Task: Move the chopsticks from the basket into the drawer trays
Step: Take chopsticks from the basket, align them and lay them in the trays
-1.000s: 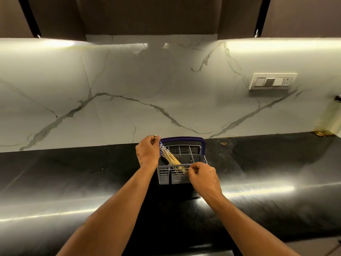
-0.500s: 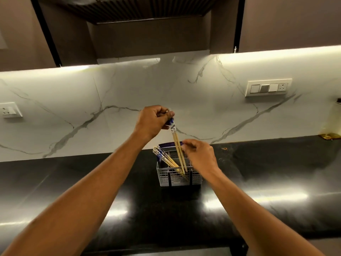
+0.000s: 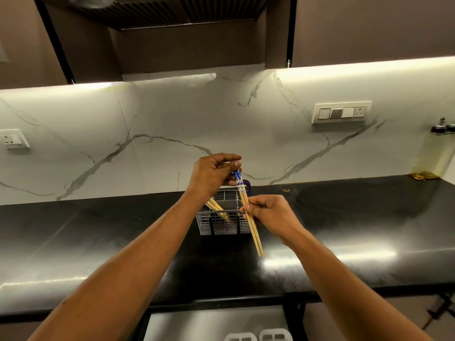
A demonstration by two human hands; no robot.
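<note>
A grey plastic cutlery basket point(image 3: 221, 225) with a blue handle stands on the black counter. Several wooden chopsticks point(image 3: 218, 209) still lean inside it. A pair of chopsticks point(image 3: 253, 232) with blue-patterned tops hangs clear of the basket, tips pointing down toward me. My left hand point(image 3: 213, 174) pinches their blue top ends. My right hand point(image 3: 269, 212) pinches their shafts partway down. Below the counter edge an open drawer point(image 3: 214, 321) shows the white rims of trays point(image 3: 258, 337) at the bottom of the frame.
The glossy black counter point(image 3: 98, 242) runs left and right under a marble backsplash. A bottle point(image 3: 440, 148) stands at the far right corner. Switch plates sit on the wall at left point(image 3: 13, 139) and right point(image 3: 342, 112). A range hood point(image 3: 172, 11) hangs overhead.
My left hand lifted a pair of chopsticks up out of the basket. My right hand left the basket rim and took hold of their shafts. The view tilted up, and the drawer came into sight.
</note>
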